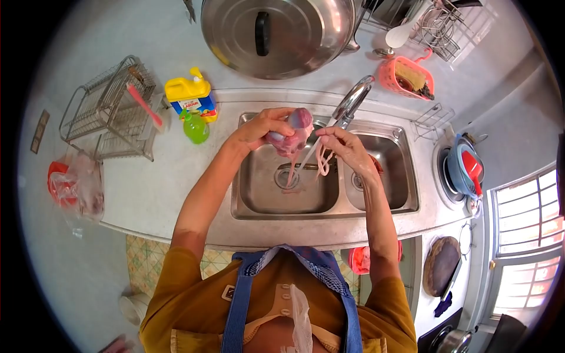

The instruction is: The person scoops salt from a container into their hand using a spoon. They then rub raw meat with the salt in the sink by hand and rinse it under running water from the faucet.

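Note:
My left hand (pixel 268 126) is wrapped round a piece of raw meat (pixel 299 122), reddish purple with a bluish shiny patch, which looks like an animal organ. It is held above the left basin of the steel sink (pixel 253 197), and pinkish liquid or tissue trails down from it toward the drain. Fingers pinched, my right hand (pixel 347 148) grips a pale, stringy strand (pixel 323 162) that hangs in loops beside the meat. Whether the strand joins the meat, I cannot tell. The chrome faucet (pixel 354 97) rises just behind both hands.
A yellow detergent jug (pixel 189 94) and a green bottle (pixel 195 126) stand left of the sink, near a wire dish rack (pixel 112 112). Behind is a large lidded pot (pixel 294 35). A pink basket (pixel 406 76) hangs on the wall; a blue basin (pixel 459 167) sits right.

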`<state>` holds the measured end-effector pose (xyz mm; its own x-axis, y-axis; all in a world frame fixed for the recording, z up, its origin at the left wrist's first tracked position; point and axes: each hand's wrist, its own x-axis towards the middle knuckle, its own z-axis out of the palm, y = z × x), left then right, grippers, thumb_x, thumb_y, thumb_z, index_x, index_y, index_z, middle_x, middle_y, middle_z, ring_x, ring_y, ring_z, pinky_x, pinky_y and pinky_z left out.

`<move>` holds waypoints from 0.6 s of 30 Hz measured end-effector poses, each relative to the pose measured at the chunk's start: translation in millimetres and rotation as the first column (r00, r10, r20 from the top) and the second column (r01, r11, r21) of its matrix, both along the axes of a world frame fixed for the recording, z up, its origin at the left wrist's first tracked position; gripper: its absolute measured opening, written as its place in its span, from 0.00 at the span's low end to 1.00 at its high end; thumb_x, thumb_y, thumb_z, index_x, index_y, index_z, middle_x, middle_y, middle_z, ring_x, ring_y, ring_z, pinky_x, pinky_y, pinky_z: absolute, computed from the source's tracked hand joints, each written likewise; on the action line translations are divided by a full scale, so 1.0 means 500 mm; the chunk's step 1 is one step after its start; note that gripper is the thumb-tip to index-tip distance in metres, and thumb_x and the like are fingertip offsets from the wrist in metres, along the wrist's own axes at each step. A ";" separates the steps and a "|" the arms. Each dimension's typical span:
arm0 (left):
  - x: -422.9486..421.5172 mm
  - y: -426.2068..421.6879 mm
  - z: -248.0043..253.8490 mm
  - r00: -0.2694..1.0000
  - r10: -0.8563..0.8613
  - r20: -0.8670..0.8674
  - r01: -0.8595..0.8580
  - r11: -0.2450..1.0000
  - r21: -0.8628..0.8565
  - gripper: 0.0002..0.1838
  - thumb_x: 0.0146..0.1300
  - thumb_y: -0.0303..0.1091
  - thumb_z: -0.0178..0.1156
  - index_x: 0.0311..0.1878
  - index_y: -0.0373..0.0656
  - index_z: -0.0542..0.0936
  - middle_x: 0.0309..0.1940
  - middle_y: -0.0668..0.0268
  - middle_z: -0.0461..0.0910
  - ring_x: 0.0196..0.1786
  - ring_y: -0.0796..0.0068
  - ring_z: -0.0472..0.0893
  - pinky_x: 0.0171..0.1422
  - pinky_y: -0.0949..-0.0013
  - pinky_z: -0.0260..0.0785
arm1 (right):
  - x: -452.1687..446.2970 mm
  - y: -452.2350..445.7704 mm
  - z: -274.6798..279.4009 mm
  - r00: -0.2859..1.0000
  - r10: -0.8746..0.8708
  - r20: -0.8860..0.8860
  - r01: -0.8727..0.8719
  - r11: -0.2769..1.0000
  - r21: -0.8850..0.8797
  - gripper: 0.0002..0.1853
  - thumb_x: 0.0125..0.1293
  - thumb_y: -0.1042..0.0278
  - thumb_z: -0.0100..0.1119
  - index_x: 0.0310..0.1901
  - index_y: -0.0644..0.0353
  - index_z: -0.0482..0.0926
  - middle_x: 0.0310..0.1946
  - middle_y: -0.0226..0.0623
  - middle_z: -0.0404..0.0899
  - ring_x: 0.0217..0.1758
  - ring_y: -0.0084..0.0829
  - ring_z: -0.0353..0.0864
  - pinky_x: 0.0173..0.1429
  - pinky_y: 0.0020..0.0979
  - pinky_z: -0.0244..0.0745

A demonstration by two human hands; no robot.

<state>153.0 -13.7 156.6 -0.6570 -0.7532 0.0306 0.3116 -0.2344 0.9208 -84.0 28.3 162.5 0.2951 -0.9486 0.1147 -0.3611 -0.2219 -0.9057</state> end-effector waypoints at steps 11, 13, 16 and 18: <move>-0.015 -0.004 -0.010 0.996 0.049 -0.075 -0.048 0.999 0.017 0.28 0.46 0.24 0.59 0.56 0.40 0.71 0.42 0.65 0.78 0.40 0.78 0.78 0.47 0.73 0.71 | 0.068 0.004 0.001 0.989 -0.060 0.133 0.060 0.998 0.007 0.09 0.56 0.65 0.64 0.30 0.63 0.80 0.20 0.23 0.75 0.23 0.11 0.66 0.25 0.16 0.60; -0.017 0.002 -0.004 0.996 0.050 -0.072 -0.049 0.999 0.013 0.29 0.46 0.24 0.59 0.57 0.39 0.70 0.44 0.65 0.77 0.43 0.77 0.77 0.50 0.73 0.70 | 0.067 0.001 -0.010 0.981 -0.101 0.163 0.102 0.995 0.000 0.09 0.56 0.65 0.63 0.28 0.63 0.80 0.19 0.23 0.74 0.23 0.10 0.66 0.25 0.16 0.59; -0.017 0.007 -0.009 0.992 0.126 -0.032 -0.127 0.992 -0.027 0.30 0.46 0.25 0.59 0.57 0.39 0.70 0.45 0.64 0.77 0.45 0.77 0.76 0.52 0.73 0.68 | 0.066 -0.001 -0.024 0.979 -0.090 0.185 0.086 0.996 0.031 0.09 0.59 0.65 0.61 0.28 0.63 0.80 0.18 0.22 0.72 0.22 0.11 0.65 0.24 0.17 0.59; -0.016 0.008 -0.022 0.980 0.199 0.001 -0.199 0.978 -0.063 0.30 0.46 0.25 0.60 0.57 0.39 0.70 0.45 0.64 0.77 0.45 0.77 0.76 0.52 0.73 0.68 | 0.070 0.008 -0.031 0.955 -0.177 0.237 0.187 0.982 -0.018 0.09 0.60 0.67 0.58 0.29 0.64 0.80 0.17 0.22 0.69 0.21 0.11 0.64 0.23 0.18 0.59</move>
